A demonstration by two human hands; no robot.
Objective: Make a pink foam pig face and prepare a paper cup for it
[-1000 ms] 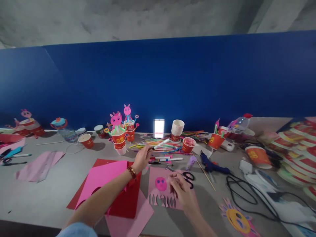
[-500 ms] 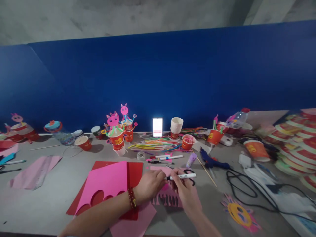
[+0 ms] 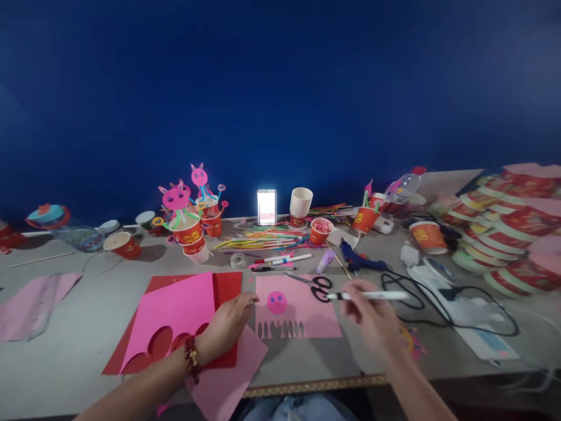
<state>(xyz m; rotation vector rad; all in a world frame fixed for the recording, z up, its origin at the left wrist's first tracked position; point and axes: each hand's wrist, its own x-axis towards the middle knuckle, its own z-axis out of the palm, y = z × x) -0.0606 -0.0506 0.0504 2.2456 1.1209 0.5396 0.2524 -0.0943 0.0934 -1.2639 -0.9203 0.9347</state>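
My right hand (image 3: 366, 307) holds a white marker (image 3: 392, 295) above the table, its narrow tip pointing left. Fingers bunched, my left hand (image 3: 230, 324) is over the red and pink sheets by the left edge of a light pink paper (image 3: 322, 321); a small dark spot shows at its fingertips, too small to name. On that paper lies a bright pink paper disc (image 3: 277, 302) with two blue eye dots, above a row of leaf-shaped grey marks or cut-outs. Black-handled scissors (image 3: 322, 287) rest across its upper right corner.
Behind are pens (image 3: 283, 260), a tape roll (image 3: 237, 261), colourful pipe cleaners (image 3: 263, 238) and decorated cups (image 3: 186, 231). A blue glue gun (image 3: 362, 260) with a black cord lies right. Stacked red cups (image 3: 521, 216) stand far right. Bright pink card (image 3: 175, 307) lies left.
My hands have parted: the right carried the marker to the right, the left drew back left. The pink disc and the scissors are now uncovered. The view has tilted down and turned right.
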